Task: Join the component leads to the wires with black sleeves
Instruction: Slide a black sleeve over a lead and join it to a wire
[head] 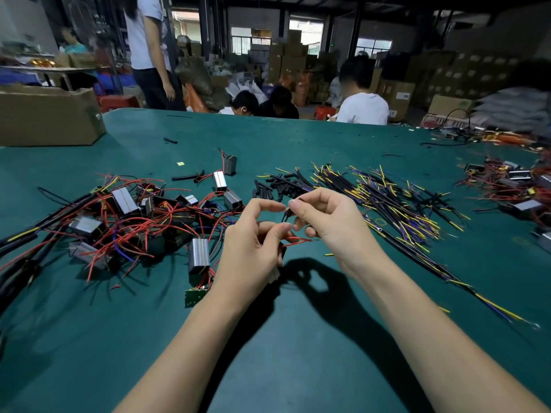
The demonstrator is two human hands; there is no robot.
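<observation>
Hands meet just above centre of the shot, over a big green-covered desk (298, 368). Left hand (253, 248) has its fingers curled around a small dark boxy component (281, 253) that's mostly hidden in the palm, and thin red component leads (299, 240) poke out from it toward 3 o'clock. Right hand (331, 222) is pinching a short black sleeve (287, 213) between thumb and forefinger, right at the fingertips of the other hand, just above those red leads. Can't really tell if the sleeve is actually on a wire or lead yet, it's too small and half covered. At about 9 o'clock from the hands there's a messy heap of silver-faced box components with tangled red wires (125, 222), one of them lying just beside the left wrist. At 12 o'clock sits a little pile of loose black tube sleeves (275, 186), and from 1 to 3 o'clock a spread of black-sheathed wires with yellow and purple ends (396, 201), a few trailing down toward 4 o'clock past the right forearm. Small green circuit board (195, 296) lies at 8 o'clock near the left wrist. Brown cardboard box (47, 117) is up at 10 o'clock on the desk edge, and several people sit beyond the far side.
</observation>
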